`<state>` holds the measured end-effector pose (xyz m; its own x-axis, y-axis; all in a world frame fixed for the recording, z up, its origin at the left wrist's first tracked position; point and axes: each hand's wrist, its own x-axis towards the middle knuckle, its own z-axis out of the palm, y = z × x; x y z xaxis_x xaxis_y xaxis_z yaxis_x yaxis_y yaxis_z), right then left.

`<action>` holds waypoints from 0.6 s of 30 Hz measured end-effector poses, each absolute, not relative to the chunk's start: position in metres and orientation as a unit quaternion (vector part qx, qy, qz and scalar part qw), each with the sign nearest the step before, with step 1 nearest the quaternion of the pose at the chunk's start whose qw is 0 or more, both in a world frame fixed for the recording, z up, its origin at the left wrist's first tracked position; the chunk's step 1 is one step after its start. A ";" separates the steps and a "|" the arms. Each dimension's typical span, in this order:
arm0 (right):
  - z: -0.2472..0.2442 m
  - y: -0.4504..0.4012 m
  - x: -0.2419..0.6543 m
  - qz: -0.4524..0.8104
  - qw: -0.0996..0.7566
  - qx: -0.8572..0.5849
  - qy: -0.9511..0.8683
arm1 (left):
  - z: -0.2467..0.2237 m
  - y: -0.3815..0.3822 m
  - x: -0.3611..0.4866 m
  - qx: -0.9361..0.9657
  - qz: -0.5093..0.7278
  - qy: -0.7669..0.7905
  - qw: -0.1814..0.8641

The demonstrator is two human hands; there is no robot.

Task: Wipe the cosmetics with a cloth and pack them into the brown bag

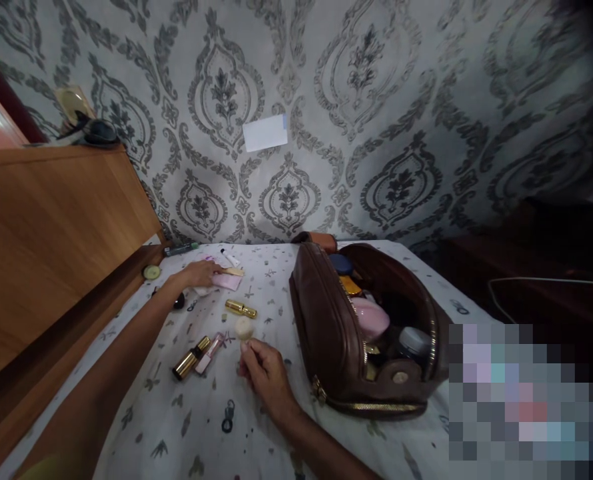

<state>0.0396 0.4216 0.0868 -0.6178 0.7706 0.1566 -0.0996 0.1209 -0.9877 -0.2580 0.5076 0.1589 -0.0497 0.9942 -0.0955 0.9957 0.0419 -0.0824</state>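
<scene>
Head camera: the right hand (266, 373) pinches a small cream-coloured, round-topped item (244, 327) between thumb and fingers above a white patterned cloth (176, 427). Farther back, the left hand (201, 274) reaches to a slim tan item (232, 271) over a flat pale-pink item (226, 281); whether its fingers grip is unclear. Between the hands lies a shiny gold tube (240, 308). A black-and-gold tube (191, 358) and a clear pinkish tube (209, 353) lie side by side, left of the right hand. To its right stands an open brown leather bag (326, 327), a glossy pink rounded item (370, 319) inside.
</scene>
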 end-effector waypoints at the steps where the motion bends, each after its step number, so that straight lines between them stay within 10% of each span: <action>1: 0.086 0.422 0.040 0.612 0.355 -0.255 -0.660 | 0.162 0.507 -0.261 0.695 -0.061 0.716 0.022; 18: 0.082 0.422 0.038 0.618 0.336 -0.269 -0.658 | 0.164 0.522 -0.258 0.642 -0.040 0.765 -0.020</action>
